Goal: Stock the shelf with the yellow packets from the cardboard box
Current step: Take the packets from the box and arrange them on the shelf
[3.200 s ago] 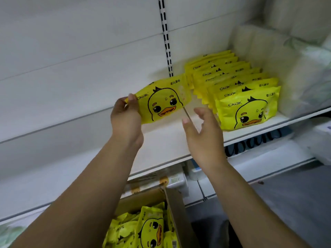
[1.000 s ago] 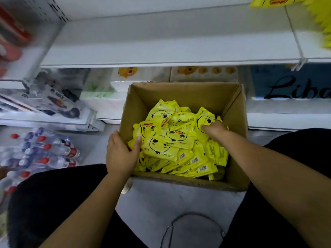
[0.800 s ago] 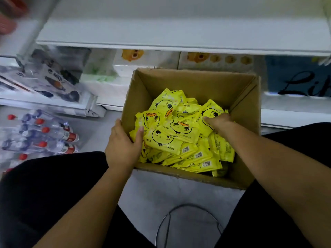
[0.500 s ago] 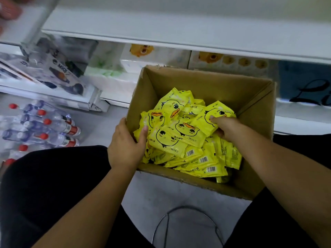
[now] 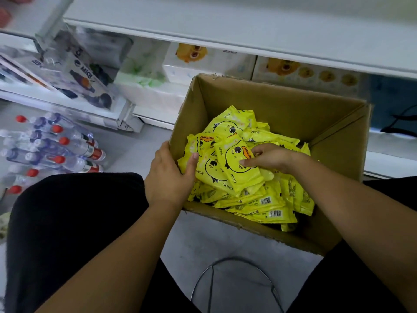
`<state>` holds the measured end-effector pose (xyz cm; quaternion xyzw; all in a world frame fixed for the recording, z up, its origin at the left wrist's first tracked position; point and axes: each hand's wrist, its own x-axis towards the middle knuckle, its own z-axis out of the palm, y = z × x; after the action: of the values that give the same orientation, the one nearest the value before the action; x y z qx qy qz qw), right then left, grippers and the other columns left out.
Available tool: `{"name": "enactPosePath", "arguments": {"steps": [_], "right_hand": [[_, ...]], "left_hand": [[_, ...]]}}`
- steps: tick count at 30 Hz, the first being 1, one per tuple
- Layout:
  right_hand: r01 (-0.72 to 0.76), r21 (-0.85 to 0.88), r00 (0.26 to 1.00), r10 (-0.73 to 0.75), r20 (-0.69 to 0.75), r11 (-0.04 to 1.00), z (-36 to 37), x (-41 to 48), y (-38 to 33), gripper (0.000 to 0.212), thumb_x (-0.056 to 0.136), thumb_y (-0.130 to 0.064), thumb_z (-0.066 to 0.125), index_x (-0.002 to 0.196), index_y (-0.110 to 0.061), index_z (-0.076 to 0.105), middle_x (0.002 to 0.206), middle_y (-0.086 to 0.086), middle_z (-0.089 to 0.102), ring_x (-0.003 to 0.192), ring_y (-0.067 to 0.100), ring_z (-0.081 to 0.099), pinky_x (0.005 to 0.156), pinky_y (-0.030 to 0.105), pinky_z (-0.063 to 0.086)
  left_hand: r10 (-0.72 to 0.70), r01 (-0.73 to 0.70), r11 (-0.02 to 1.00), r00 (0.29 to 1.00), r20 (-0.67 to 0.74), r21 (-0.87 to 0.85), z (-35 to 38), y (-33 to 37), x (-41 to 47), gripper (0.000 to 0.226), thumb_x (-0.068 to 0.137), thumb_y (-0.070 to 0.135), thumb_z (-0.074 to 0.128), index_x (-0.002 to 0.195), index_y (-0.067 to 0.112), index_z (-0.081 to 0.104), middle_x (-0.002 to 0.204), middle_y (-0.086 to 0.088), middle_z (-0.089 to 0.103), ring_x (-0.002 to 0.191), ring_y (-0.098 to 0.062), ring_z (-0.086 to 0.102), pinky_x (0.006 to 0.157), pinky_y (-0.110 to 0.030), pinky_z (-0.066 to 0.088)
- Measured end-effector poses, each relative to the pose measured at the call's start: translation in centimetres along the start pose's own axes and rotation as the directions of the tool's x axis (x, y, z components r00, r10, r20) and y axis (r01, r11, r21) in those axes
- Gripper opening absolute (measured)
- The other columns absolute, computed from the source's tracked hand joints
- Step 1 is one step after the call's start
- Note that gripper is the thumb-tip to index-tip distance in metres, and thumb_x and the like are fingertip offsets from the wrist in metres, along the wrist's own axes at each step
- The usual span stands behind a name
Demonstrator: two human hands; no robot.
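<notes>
Left hand [image 5: 169, 175] grips a stack of yellow packets [image 5: 209, 170] inside the cardboard box [image 5: 270, 105]. Right hand [image 5: 268, 158] pinches the top packet [image 5: 237, 168] onto it. Risk: the glossy, loosely stacked packets may slide apart and spill while being lifted to the shelf [image 5: 225, 23].

Grey floor [image 5: 214, 240], white shelf [image 5: 225, 26] above, red-capped water bottles [image 5: 56, 150] left.
</notes>
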<state>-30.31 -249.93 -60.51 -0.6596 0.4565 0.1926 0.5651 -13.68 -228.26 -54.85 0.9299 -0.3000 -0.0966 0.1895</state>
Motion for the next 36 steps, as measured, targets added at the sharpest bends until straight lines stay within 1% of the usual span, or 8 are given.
{"name": "enactPosePath", "arguments": {"steps": [7, 13, 16, 20, 23, 27, 31, 36], "right_hand": [[0.027, 0.255, 0.999, -0.021, -0.029, 0.967, 0.9, -2.6, -0.1, 0.029, 0.078, -0.029, 0.085, 0.098, -0.025, 0.063, 0.097, -0.010, 0.061, 0.094, 0.012, 0.061, 0.088, 0.029, 0.048], [0.172, 0.637, 0.985, -0.125, -0.119, 0.751, 0.5, -6.6, -2.2, 0.069, 0.068, -0.034, 0.085, 0.129, -0.010, 0.062, 0.114, 0.004, 0.075, 0.107, 0.020, 0.070, 0.099, 0.041, 0.054], [0.284, 0.774, 0.958, -0.193, -0.211, 0.566, 0.2, -9.4, -3.0, 0.048, 0.085, -0.025, 0.075, 0.129, -0.011, 0.062, 0.115, 0.005, 0.075, 0.109, 0.022, 0.070, 0.100, 0.044, 0.053], [0.340, 0.871, 0.931, -0.257, -0.259, 0.354, 0.2, -13.1, -3.2, 0.040, 0.090, -0.019, 0.069, 0.129, -0.012, 0.060, 0.120, 0.007, 0.073, 0.111, 0.026, 0.070, 0.095, 0.046, 0.056], [0.365, 0.861, 0.921, -0.276, -0.277, 0.355, 0.9, -15.3, -2.7, 0.052, 0.080, -0.023, 0.074, 0.128, -0.015, 0.057, 0.120, 0.005, 0.073, 0.111, 0.025, 0.070, 0.097, 0.047, 0.055], [0.397, 0.828, 0.910, -0.285, -0.300, 0.397, 1.9, -17.3, -1.4, 0.046, 0.081, -0.021, 0.075, 0.123, -0.018, 0.057, 0.112, -0.001, 0.076, 0.103, 0.019, 0.073, 0.088, 0.039, 0.058], [0.424, 0.805, 0.897, -0.311, -0.313, 0.414, 1.9, -18.3, -0.2, 0.045, 0.084, -0.016, 0.076, 0.124, -0.021, 0.057, 0.111, -0.004, 0.076, 0.103, 0.016, 0.073, 0.088, 0.039, 0.058], [0.467, 0.680, 0.875, -0.183, -0.448, 0.565, -0.2, -19.0, 1.0, 0.087, 0.052, -0.050, 0.092, 0.125, -0.033, 0.047, 0.128, -0.007, 0.064, 0.111, 0.016, 0.067, 0.095, 0.045, 0.055]], "left_hand": [[0.005, -0.005, 1.000, 1.000, 0.001, -0.013, 0.2, 0.3, -0.2, 0.077, 0.094, 0.074, 0.044, 0.148, 0.018, 0.040, 0.137, -0.003, 0.056, 0.125, -0.028, 0.055, 0.087, -0.047, 0.051], [0.004, -0.041, 0.944, 0.994, -0.113, -0.327, -0.1, 3.6, -1.6, 0.076, 0.096, 0.065, 0.047, 0.149, 0.011, 0.045, 0.161, -0.016, 0.031, 0.151, -0.029, 0.024, 0.120, -0.044, 0.024], [0.022, -0.023, 0.745, 1.000, -0.009, -0.667, -1.3, 7.4, -4.3, 0.058, 0.093, 0.064, 0.056, 0.138, 0.027, 0.057, 0.151, -0.003, 0.047, 0.142, -0.013, 0.041, 0.118, -0.037, 0.036], [0.015, 0.408, 0.218, 0.907, 0.421, -0.886, -2.4, 10.9, -7.5, 0.050, 0.090, 0.060, 0.059, 0.131, 0.032, 0.060, 0.131, 0.009, 0.068, 0.125, -0.022, 0.063, 0.102, -0.054, 0.054], [0.086, 0.379, 0.109, 0.917, 0.389, -0.919, -2.8, 12.6, -9.5, 0.037, 0.104, 0.045, 0.048, 0.133, 0.024, 0.058, 0.134, 0.002, 0.069, 0.125, -0.025, 0.064, 0.103, -0.061, 0.051], [0.070, 0.312, 0.134, 0.944, 0.323, -0.941, -2.9, 13.5, -10.4, 0.048, 0.102, 0.049, 0.053, 0.148, 0.038, 0.045, 0.135, 0.004, 0.068, 0.124, -0.022, 0.066, 0.100, -0.061, 0.053], [0.035, 0.150, 0.351, 0.984, 0.173, -0.924, -2.5, 13.9, -11.2, 0.035, 0.099, 0.051, 0.059, 0.134, 0.053, 0.050, 0.130, -0.001, 0.069, 0.114, -0.022, 0.069, 0.094, -0.064, 0.055], [-0.013, 0.074, 0.526, 0.997, 0.079, -0.847, -2.7, 14.3, -11.1, 0.010, 0.105, 0.035, 0.055, 0.109, 0.043, 0.058, 0.113, -0.005, 0.073, 0.091, -0.018, 0.071, 0.083, -0.046, 0.060]]}}
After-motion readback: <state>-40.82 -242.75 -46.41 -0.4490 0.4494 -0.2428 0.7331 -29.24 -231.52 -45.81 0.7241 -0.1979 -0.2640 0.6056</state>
